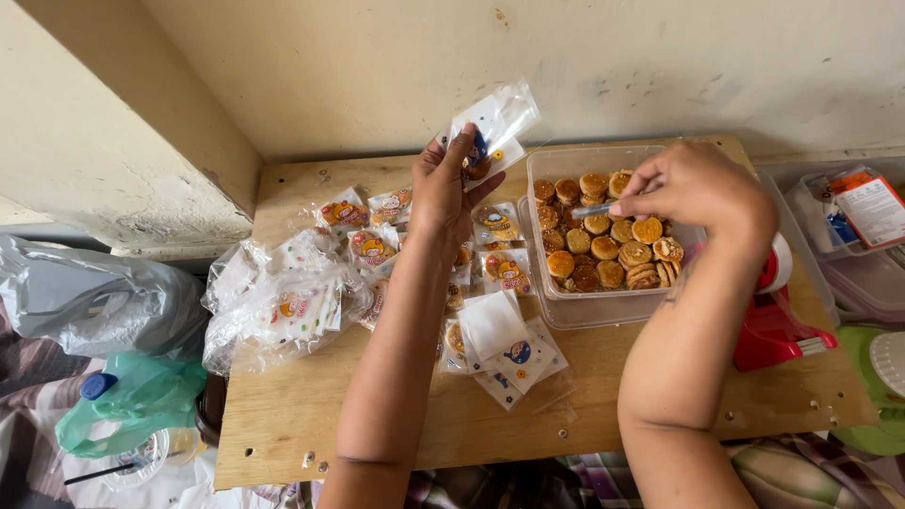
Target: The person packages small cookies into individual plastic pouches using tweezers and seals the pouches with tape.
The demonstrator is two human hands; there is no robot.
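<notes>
From the head camera, the left hand (443,193) is raised over the back of the wooden desk (302,415), fingers and thumb pinched on a small clear plastic pouch (492,127). The pouch stands up out of the fingertips, tilted to the right, its open top toward the wall; a round brown cookie and a blue-and-orange printed patch show through its lower end, right at the thumb.

The right hand (693,188) hovers over a clear plastic tub (603,309) just right of the left hand, fingers closed narrowly on a slim silvery tool (592,210) whose tip points left and down at the cookies (608,245). What kind of tool it is cannot be told. The cookies are small, round and golden to dark brown, packed in rows that fill the tub.

Beneath the left forearm lie filled pouches (372,247) with colourful print, and flat empty ones (504,353) nearer the front edge. A crumpled bundle of clear bags (278,306) sits at the desk's left side. A red tape dispenser (778,325) stands just right of the tub, partly behind the right wrist.
</notes>
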